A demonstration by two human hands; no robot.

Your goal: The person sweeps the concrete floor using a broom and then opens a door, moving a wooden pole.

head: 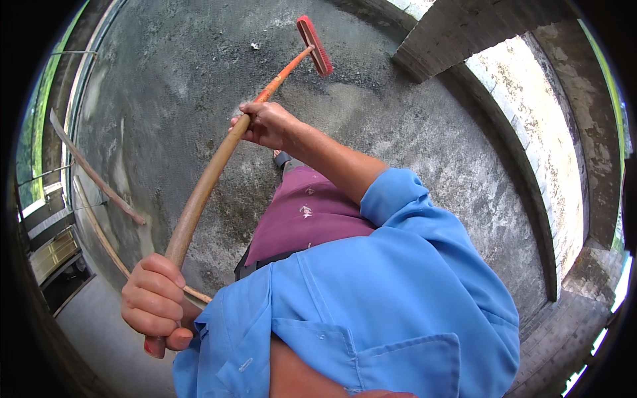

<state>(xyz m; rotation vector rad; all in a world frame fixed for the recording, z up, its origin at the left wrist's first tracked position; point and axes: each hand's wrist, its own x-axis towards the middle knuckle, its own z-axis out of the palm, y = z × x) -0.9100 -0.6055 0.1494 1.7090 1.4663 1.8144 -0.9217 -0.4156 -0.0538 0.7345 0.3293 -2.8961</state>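
Note:
A long-handled scrub brush (314, 46) with red bristles rests on the stained concrete floor at the upper middle. Its wooden handle (201, 191), orange and red near the head, slants down towards the lower left. My right hand (264, 124) reaches in from the right and is wrapped around the handle's middle, palm up, with the thumb on top. Around the handle's near end my left hand (154, 303) is closed in a fist, and the reddish butt shows below it. Behind the right forearm, part of one foot with a dark strap (282, 159) shows.
Two wooden poles lie or lean at the left, one darker (97, 179) and one pale (102, 236). A concrete ledge (517, 144) curves along the right side. A concrete pillar or beam (463, 32) juts in at the upper right. Small debris (255, 46) lies near the brush.

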